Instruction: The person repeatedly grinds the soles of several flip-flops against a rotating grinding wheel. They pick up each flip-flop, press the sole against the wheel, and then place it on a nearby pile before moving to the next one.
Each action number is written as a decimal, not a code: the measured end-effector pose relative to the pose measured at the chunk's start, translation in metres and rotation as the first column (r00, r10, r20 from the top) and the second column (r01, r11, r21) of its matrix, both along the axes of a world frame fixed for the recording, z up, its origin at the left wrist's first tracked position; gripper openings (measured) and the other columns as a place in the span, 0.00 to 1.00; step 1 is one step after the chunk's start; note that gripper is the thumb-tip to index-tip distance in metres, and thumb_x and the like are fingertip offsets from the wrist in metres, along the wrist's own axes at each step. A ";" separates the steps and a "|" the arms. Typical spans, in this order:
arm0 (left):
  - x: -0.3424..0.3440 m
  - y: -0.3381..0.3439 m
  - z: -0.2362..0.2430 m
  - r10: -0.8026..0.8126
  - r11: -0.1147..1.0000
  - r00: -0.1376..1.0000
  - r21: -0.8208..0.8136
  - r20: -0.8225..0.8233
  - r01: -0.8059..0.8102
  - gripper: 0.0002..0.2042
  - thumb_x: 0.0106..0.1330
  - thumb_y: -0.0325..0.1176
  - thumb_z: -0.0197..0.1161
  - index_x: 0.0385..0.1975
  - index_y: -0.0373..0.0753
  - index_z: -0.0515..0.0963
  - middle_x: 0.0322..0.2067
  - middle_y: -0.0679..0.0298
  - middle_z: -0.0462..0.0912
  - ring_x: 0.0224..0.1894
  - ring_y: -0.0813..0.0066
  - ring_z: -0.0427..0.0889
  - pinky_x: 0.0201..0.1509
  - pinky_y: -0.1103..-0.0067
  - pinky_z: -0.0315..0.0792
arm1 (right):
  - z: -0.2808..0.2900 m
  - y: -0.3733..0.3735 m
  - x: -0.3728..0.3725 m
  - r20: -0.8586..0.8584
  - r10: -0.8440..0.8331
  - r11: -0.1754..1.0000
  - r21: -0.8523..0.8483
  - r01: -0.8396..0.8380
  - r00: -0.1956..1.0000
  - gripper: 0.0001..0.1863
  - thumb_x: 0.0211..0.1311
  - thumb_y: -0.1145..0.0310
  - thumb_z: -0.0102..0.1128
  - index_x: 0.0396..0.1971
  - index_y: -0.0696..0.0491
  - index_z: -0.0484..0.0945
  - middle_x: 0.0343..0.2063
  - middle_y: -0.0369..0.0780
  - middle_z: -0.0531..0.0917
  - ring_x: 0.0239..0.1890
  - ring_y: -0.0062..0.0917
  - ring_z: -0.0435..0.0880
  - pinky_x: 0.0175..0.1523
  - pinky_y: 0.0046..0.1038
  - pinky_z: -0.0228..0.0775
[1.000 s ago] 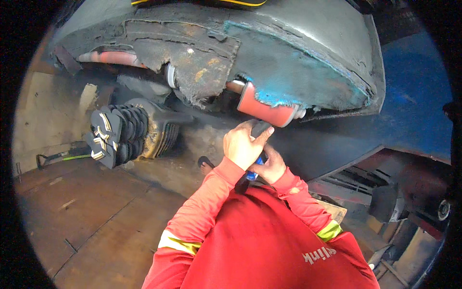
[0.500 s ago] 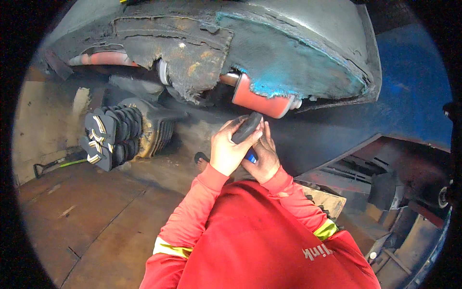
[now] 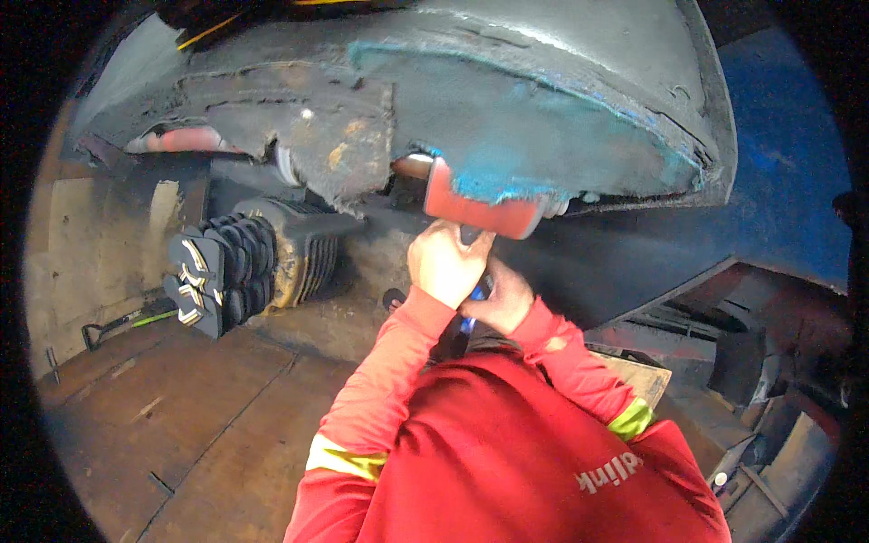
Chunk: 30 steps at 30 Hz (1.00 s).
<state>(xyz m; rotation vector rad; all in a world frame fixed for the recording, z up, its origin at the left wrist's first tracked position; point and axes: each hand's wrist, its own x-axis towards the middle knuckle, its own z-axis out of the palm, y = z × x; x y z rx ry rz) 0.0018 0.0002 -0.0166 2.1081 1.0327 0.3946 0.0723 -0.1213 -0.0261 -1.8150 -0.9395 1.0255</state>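
Both my hands are raised in front of my chest, close together. My left hand [image 3: 445,264] is wrapped around a dark handle-shaped tool [image 3: 471,237] whose top end reaches up to a red block [image 3: 480,210]. That block hangs under the edge of a big grey curved body [image 3: 543,100] with worn blue paint. Just below and to the right, my right hand [image 3: 500,300] grips the tool's lower part, where a blue piece [image 3: 472,303] shows between the fingers. My red sleeves with yellow reflective bands cover both forearms.
A black finned, ribbed machine part [image 3: 237,271] lies at the left under the body's torn dark edge. A thin tool with a green handle [image 3: 127,321] rests on the brown wooden floor [image 3: 181,425]. Dark metal frames and parts [image 3: 742,362] crowd the right side.
Both hands have risen together with the tool toward the red block, and the view has shifted closer under the grey body.
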 end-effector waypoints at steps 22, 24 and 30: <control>-0.034 0.001 0.041 -0.214 0.964 0.960 0.200 0.178 0.177 0.15 0.60 0.39 0.74 0.37 0.34 0.85 0.34 0.51 0.86 0.36 0.52 0.86 0.41 0.66 0.79 | -0.004 -0.006 -0.052 0.218 -0.144 0.967 0.239 0.090 0.965 0.38 0.54 0.66 0.72 0.66 0.59 0.68 0.65 0.55 0.70 0.71 0.50 0.66 0.73 0.42 0.60; -0.029 0.000 0.037 -0.207 0.969 0.969 0.161 0.133 0.185 0.10 0.65 0.35 0.69 0.38 0.36 0.86 0.37 0.54 0.87 0.39 0.56 0.86 0.41 0.68 0.79 | -0.004 -0.007 -0.046 0.193 -0.144 0.958 0.274 0.087 0.971 0.37 0.53 0.67 0.73 0.64 0.59 0.70 0.63 0.54 0.73 0.68 0.49 0.71 0.70 0.41 0.65; -0.015 -0.009 0.031 -0.100 0.992 0.984 0.094 0.149 0.087 0.14 0.62 0.41 0.73 0.35 0.35 0.85 0.32 0.50 0.86 0.35 0.52 0.86 0.40 0.66 0.78 | 0.006 -0.012 -0.026 0.178 -0.114 0.946 0.319 0.053 0.977 0.34 0.53 0.71 0.70 0.62 0.61 0.72 0.61 0.54 0.75 0.64 0.48 0.76 0.66 0.38 0.69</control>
